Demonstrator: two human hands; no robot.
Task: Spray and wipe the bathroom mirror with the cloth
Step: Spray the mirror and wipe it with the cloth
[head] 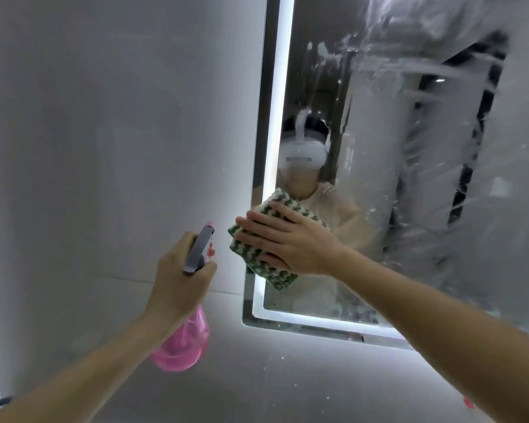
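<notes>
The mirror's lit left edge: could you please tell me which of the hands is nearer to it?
Right. The right hand presses the cloth flat over the mirror's lit left edge; the left hand holds the pink spray bottle off to its left.

Green-white cloth (pixel 275 279) flat on streaky mirror's (pixel 379 178) lower-left edge; pink spray bottle (pixel 184 346) upright beside

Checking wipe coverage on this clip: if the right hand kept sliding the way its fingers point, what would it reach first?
The right hand, flat on the green and white cloth, points left. It would likely cross the mirror's lit edge strip first, then the grey wall.
</notes>
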